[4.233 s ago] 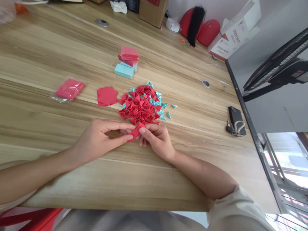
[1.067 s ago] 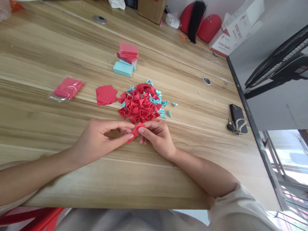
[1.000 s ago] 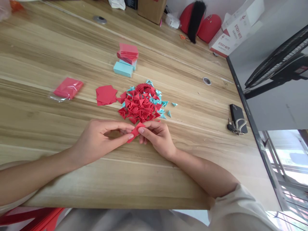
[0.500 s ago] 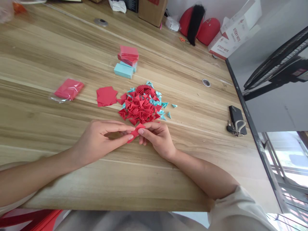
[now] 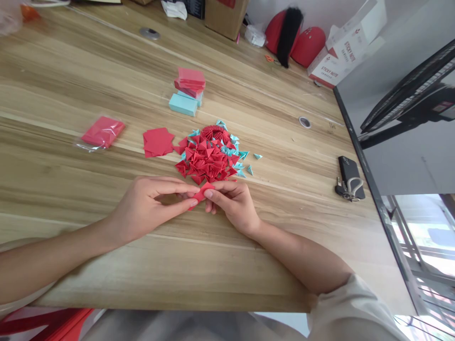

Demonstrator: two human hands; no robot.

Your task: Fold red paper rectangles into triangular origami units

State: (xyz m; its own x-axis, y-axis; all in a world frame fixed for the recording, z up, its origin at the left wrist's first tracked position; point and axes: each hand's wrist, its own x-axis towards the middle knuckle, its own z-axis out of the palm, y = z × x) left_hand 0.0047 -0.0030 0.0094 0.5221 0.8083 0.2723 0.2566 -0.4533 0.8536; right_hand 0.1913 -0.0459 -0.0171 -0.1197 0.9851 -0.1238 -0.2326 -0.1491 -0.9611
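Note:
Between both hands is a small folded strip of red paper (image 5: 201,193), held just above the wooden table near its front side. My left hand (image 5: 151,203) pinches the strip's left end between thumb and fingers. At its right end, my right hand (image 5: 232,203) grips it with the thumb on top. Directly beyond the fingers lies a heap of folded red paper triangles (image 5: 209,158), with light blue folded triangles (image 5: 232,150) along its far and right sides. Flat red paper sheets (image 5: 158,142) lie left of the heap.
A red paper pack in clear plastic (image 5: 104,132) lies farther left. Stacked red paper packs (image 5: 191,78) and a light blue paper block (image 5: 183,104) stand behind the heap. Keys (image 5: 350,189) rest on a black case (image 5: 348,168) at right, near a black fan (image 5: 408,94).

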